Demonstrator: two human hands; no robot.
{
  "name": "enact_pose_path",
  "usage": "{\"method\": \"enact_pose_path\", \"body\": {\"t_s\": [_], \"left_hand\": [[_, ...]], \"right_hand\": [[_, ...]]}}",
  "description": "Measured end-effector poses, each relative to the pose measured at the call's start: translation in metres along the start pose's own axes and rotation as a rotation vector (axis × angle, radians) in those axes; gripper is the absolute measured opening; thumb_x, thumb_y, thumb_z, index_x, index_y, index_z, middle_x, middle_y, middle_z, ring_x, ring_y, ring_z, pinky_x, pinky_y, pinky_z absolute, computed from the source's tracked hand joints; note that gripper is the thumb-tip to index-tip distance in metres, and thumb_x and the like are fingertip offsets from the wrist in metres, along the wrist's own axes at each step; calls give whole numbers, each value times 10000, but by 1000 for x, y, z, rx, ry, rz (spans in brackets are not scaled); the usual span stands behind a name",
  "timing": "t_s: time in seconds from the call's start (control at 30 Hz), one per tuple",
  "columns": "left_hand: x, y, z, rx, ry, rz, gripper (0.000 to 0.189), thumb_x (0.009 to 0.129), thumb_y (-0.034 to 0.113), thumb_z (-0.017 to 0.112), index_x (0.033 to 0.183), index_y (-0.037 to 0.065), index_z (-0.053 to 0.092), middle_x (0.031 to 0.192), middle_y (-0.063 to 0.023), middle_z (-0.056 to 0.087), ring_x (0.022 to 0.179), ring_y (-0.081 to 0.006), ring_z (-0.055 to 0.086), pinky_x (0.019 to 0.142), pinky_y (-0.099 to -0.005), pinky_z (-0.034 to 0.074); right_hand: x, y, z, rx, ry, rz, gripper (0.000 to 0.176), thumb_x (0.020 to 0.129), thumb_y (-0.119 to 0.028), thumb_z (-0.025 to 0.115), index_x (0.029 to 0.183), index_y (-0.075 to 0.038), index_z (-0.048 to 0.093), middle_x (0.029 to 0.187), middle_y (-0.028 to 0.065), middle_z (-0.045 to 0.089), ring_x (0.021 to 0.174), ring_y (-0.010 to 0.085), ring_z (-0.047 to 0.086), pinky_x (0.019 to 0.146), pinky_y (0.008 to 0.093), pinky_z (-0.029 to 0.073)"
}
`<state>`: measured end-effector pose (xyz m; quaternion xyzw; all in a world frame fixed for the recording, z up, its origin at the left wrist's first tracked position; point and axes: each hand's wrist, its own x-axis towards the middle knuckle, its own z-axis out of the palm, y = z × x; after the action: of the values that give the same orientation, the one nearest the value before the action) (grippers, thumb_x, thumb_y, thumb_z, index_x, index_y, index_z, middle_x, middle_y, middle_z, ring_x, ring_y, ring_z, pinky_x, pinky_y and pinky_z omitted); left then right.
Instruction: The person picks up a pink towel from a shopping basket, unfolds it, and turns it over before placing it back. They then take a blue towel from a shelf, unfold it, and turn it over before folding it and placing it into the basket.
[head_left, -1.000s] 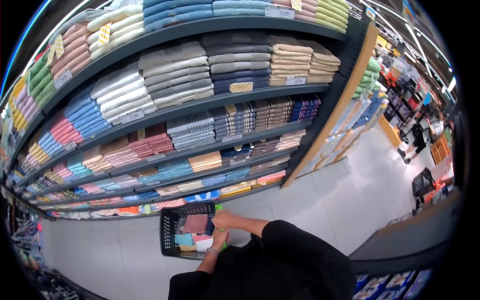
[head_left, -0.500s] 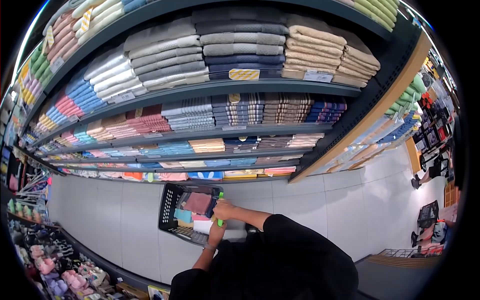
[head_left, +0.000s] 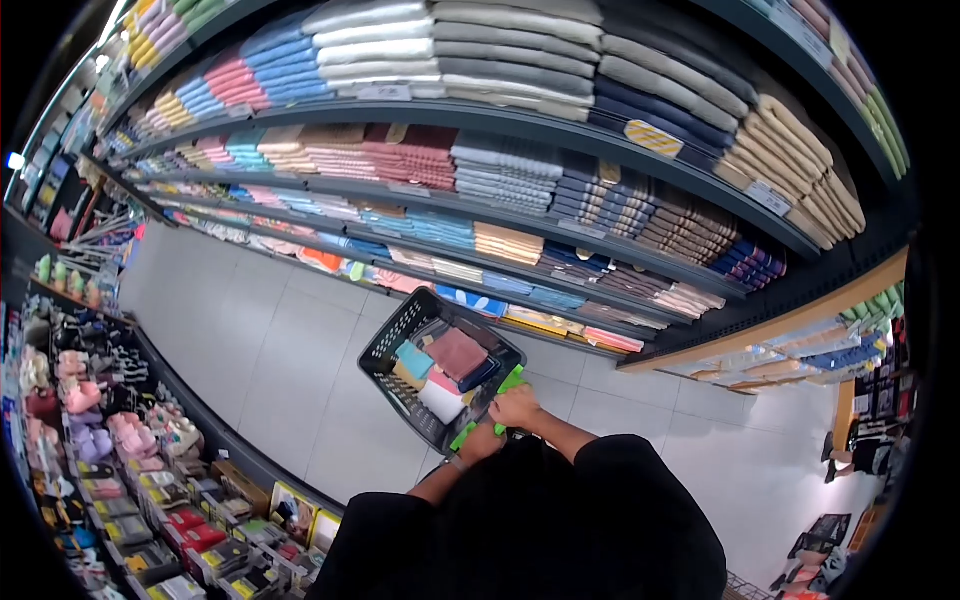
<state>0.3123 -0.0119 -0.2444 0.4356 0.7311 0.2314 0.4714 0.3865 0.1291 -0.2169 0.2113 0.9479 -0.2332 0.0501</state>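
A black basket [head_left: 405,410] with perforated walls stands in front of the person, tilted in view. Inside it lie a dusty-red folded towel [head_left: 457,354], a light blue cloth [head_left: 413,359], a white item [head_left: 440,402] and a dark blue item partly under the red towel. A bright green handle [head_left: 512,378] runs along the basket's near side. My right hand [head_left: 515,407] is closed round the handle's right part. Lower left of it, my left hand [head_left: 481,441] is closed on the handle near its left end, with a band on the wrist.
Long shelves [head_left: 480,110] of folded towels run across the top. Racks of small goods [head_left: 130,440] line the lower left. A grey tiled floor [head_left: 290,340] lies between them. At the far right are a person's legs [head_left: 845,455] and another black basket [head_left: 828,530].
The view has turned, so the shelves now slope down to the right. The basket appears further right and rotated, with both hands still on its handle. More of the lower-left racks shows.
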Motion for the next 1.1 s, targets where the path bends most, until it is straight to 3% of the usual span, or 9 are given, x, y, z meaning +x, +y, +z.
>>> {"method": "enact_pose_path", "body": {"t_s": [0.2, 0.27, 0.37, 0.47, 0.63, 0.7, 0.87, 1.0, 1.1], "left_hand": [[-7, -23, -34, -19, 127, 60, 382, 821, 246, 534, 1140, 37, 529, 1002, -249, 626, 904, -427, 595, 781, -484, 470], [-10, -24, -36, 7, 175, 145, 325, 838, 297, 537, 1052, 60, 598, 942, -222, 650, 866, -436, 608, 766, -514, 478], [1, -40, -32, -111, 82, 255, 325, 820, 295, 548, 1031, 55, 607, 953, -224, 648, 879, -425, 610, 775, -502, 481], [-10, -25, -47, -32, 18, 115, 333, 803, 294, 553, 1018, 44, 608, 941, -231, 646, 861, -423, 613, 770, -501, 482], [2, -42, -29, -30, 33, 164, 349, 787, 292, 559, 1016, 34, 609, 946, -228, 651, 867, -418, 617, 782, -498, 484], [7, -47, -23, -33, 61, 173, 358, 779, 291, 564, 1019, 31, 611, 952, -225, 654, 875, -415, 619, 787, -495, 486], [-12, -6, -40, 15, 128, -94, 440, 745, 313, 593, 1061, 8, 606, 948, -250, 653, 901, -408, 624, 804, -483, 492], [-13, 11, -23, 53, 194, -190, 434, 749, 317, 592, 1054, 8, 610, 916, -259, 651, 871, -414, 625, 790, -486, 493], [-17, 16, 12, 22, 252, -140, 357, 763, 299, 583, 1009, 44, 627, 848, -250, 653, 796, -422, 627, 743, -497, 500]], "right_hand": [[31, -34, -9, 13, 4, 54, 356, 784, -350, 504, 676, -70, 695, 691, 162, 664, 688, 340, 659, 687, 458, 502], [34, -36, -10, -9, -29, 65, 355, 790, -355, 498, 689, -78, 695, 709, 162, 667, 702, 344, 657, 700, 464, 500], [33, -39, -6, -32, -81, 95, 348, 793, -355, 493, 704, -87, 696, 734, 162, 671, 723, 348, 656, 717, 469, 499], [37, -46, -13, -69, -132, 122, 342, 786, -352, 492, 711, -89, 699, 753, 164, 675, 744, 346, 658, 724, 466, 500], [38, -43, -11, -57, -213, 127, 353, 783, -359, 483, 725, -90, 704, 783, 171, 677, 770, 340, 662, 726, 459, 503], [41, -39, -15, -100, -239, 83, 367, 789, -382, 483, 730, -100, 711, 785, 169, 680, 766, 331, 667, 709, 459, 508], [43, -28, -24, -176, -344, -81, 456, 839, -467, 472, 743, -94, 716, 778, 165, 684, 762, 337, 669, 699, 465, 508], [35, 0, -28, -88, -368, -343, 542, 871, -526, 456, 755, -58, 703, 748, 187, 671, 744, 362, 661, 697, 485, 503], [13, 21, -29, -51, -430, -492, 547, 857, -543, 470, 763, -54, 697, 748, 200, 668, 751, 381, 656, 707, 499, 502]]}}
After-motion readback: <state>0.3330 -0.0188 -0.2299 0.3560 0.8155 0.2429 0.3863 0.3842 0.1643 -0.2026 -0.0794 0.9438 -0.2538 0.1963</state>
